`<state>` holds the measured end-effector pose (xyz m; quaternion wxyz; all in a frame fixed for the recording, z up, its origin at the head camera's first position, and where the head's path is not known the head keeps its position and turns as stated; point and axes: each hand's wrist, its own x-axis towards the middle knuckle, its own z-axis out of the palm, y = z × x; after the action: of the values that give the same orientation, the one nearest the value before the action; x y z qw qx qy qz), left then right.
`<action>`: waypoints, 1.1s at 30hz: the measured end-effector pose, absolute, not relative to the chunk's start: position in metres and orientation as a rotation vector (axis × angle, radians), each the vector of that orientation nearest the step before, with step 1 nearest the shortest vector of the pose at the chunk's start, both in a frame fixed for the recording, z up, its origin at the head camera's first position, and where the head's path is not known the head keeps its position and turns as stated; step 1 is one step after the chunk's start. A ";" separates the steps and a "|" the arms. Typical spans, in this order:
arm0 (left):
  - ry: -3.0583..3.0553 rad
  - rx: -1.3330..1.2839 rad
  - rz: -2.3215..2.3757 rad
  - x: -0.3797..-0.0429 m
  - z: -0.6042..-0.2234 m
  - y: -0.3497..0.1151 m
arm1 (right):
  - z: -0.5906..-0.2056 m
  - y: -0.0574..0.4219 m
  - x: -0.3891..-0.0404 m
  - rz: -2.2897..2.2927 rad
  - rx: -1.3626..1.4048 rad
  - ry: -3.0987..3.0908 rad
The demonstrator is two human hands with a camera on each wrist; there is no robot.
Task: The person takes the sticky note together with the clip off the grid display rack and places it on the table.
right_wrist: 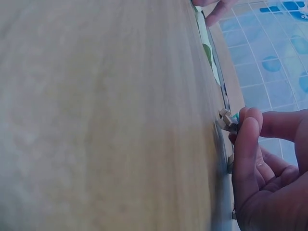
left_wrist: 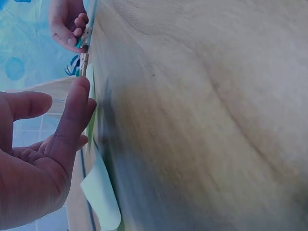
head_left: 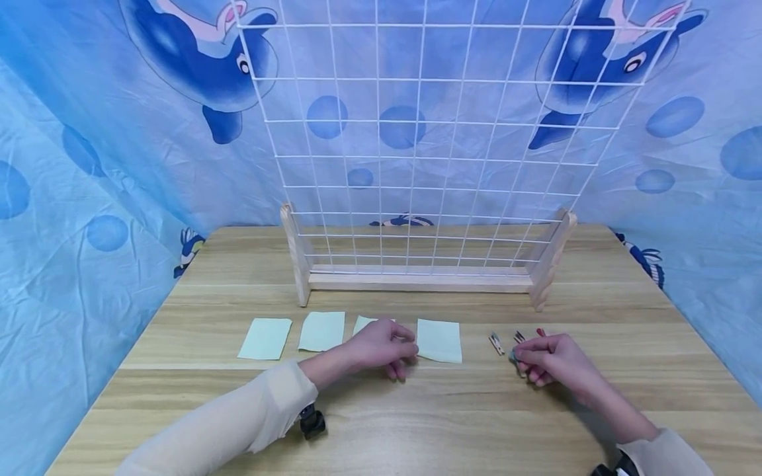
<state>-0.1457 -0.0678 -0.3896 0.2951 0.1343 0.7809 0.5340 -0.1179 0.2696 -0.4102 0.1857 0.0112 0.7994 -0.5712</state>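
Four pale green paper squares lie in a row on the table, among them the leftmost sheet (head_left: 264,338), the second sheet (head_left: 322,331) and the rightmost sheet (head_left: 439,341). Over the third sheet (head_left: 364,322), mostly covering it, is my left hand (head_left: 381,345), fingers loosely bent and holding nothing, its fingertips beside the rightmost sheet's left edge. My right hand (head_left: 550,360) pinches a small wooden clothespin (right_wrist: 226,118) with a teal part between thumb and fingertips, low over the table. Another small clothespin (head_left: 497,344) lies just left of that hand.
Behind the papers stands a white wire grid (head_left: 417,157) in a wooden stand (head_left: 419,283). More small clips (head_left: 519,336) lie partly hidden beyond the right hand. Blue printed cloth (head_left: 77,264) surrounds the wooden table (head_left: 417,430) at the back and sides.
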 end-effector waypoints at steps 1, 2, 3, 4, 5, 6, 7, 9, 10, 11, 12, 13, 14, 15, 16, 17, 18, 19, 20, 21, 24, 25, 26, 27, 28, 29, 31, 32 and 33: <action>2.086 0.363 1.413 -0.145 -0.388 -0.069 | -0.410 0.270 -0.118 -1.609 0.033 2.255; 2.093 0.364 1.408 -0.145 -0.387 -0.070 | -0.410 0.270 -0.118 -1.608 0.034 2.258; 2.099 0.368 1.406 -0.144 -0.386 -0.071 | -0.410 0.270 -0.118 -1.609 0.035 2.260; 2.105 0.367 1.403 -0.144 -0.386 -0.071 | -0.410 0.270 -0.119 -1.609 0.037 2.261; 2.109 0.368 1.401 -0.144 -0.385 -0.073 | -0.410 0.270 -0.119 -1.610 0.038 2.263; 2.113 0.369 1.399 -0.143 -0.385 -0.073 | -0.410 0.271 -0.119 -1.611 0.038 2.262; 2.116 0.371 1.401 -0.143 -0.386 -0.074 | -0.411 0.271 -0.119 -1.614 0.037 2.262; 2.121 0.378 1.399 -0.143 -0.386 -0.076 | -0.411 0.272 -0.119 -1.623 0.035 2.260; 2.124 0.380 1.396 -0.143 -0.386 -0.077 | -0.411 0.272 -0.119 -1.628 0.033 2.259; 2.126 0.386 1.395 -0.143 -0.385 -0.078 | -0.412 0.273 -0.119 -1.631 0.034 2.261; 2.127 0.392 1.396 -0.143 -0.385 -0.079 | -0.412 0.274 -0.119 -1.635 0.034 2.261; 2.126 0.394 1.398 -0.143 -0.384 -0.079 | -0.411 0.274 -0.119 -1.639 0.037 2.263; 2.125 0.395 1.397 -0.143 -0.383 -0.081 | -0.411 0.275 -0.118 -1.641 0.046 2.263; 2.124 0.396 1.398 -0.143 -0.382 -0.081 | -0.410 0.275 -0.118 -1.641 0.054 2.264; 2.122 0.397 1.398 -0.144 -0.382 -0.082 | -0.409 0.275 -0.118 -1.643 0.058 2.264; 2.115 0.398 1.401 -0.144 -0.381 -0.083 | -0.409 0.276 -0.118 -1.643 0.062 2.265; 2.108 0.398 1.405 -0.144 -0.379 -0.084 | -0.408 0.276 -0.117 -1.645 0.064 2.265; 2.103 0.399 1.407 -0.143 -0.379 -0.085 | -0.407 0.276 -0.117 -1.646 0.069 2.266; 2.100 0.403 1.408 -0.143 -0.378 -0.085 | -0.406 0.277 -0.117 -1.649 0.071 2.268; 2.100 0.406 1.408 -0.143 -0.377 -0.086 | -0.405 0.277 -0.117 -1.653 0.076 2.270; 2.098 0.411 1.413 -0.143 -0.375 -0.088 | -0.403 0.277 -0.116 -1.673 0.083 2.279; 2.096 0.405 1.416 -0.143 -0.375 -0.089 | -0.402 0.278 -0.116 -1.679 0.076 2.286; 2.092 0.400 1.419 -0.143 -0.374 -0.091 | -0.401 0.278 -0.116 -1.684 0.063 2.292; 2.087 0.395 1.425 -0.143 -0.373 -0.092 | -0.400 0.278 -0.116 -1.689 0.059 2.300; 2.079 0.391 1.431 -0.143 -0.373 -0.093 | -0.399 0.278 -0.116 -1.690 0.038 2.309; 2.070 0.389 1.437 -0.144 -0.372 -0.094 | -0.398 0.279 -0.116 -1.686 0.016 2.321; 2.056 0.391 1.442 -0.144 -0.371 -0.096 | -0.395 0.281 -0.115 -1.669 -0.026 2.342; 2.055 0.398 1.441 -0.144 -0.371 -0.097 | -0.394 0.282 -0.115 -1.660 -0.043 2.350; 2.052 0.406 1.442 -0.144 -0.370 -0.099 | -0.392 0.283 -0.114 -1.650 -0.060 2.361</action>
<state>-0.1445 -0.0988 -0.3701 0.2961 0.1527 0.7715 0.5420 -0.1142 0.2827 -0.3924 0.1298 -0.0207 0.8125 -0.5679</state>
